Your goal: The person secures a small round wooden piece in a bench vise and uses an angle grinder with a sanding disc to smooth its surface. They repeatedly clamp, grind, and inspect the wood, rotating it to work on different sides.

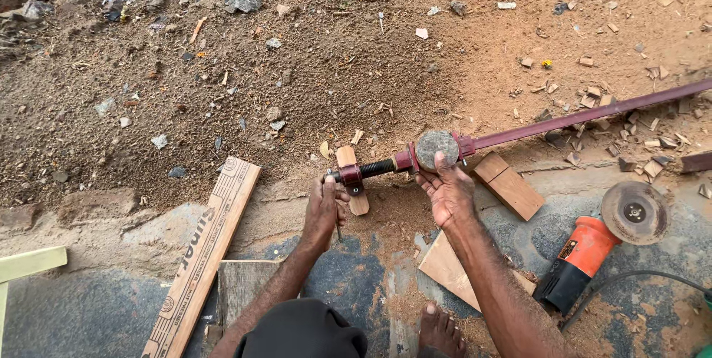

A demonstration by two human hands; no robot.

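Looking down, we saw our left hand closed around the handle end of a dark red clamp, at the near tip of its black threaded screw. Our right hand held a round grey disc of wood with thumb and fingertips, pressing it between the jaws where the screw met the long red bar. That bar ran away to the right over the sandy ground, which was littered with chips and stones. A small pale wooden block lay under the screw, just beside our left hand. A second wooden block lay just right of our right hand, and a flat board sat beneath that forearm. To the left a long printed plank lay slantwise. An orange angle grinder rested at the right, well apart from the clamp. Our bare foot showed at the bottom edge
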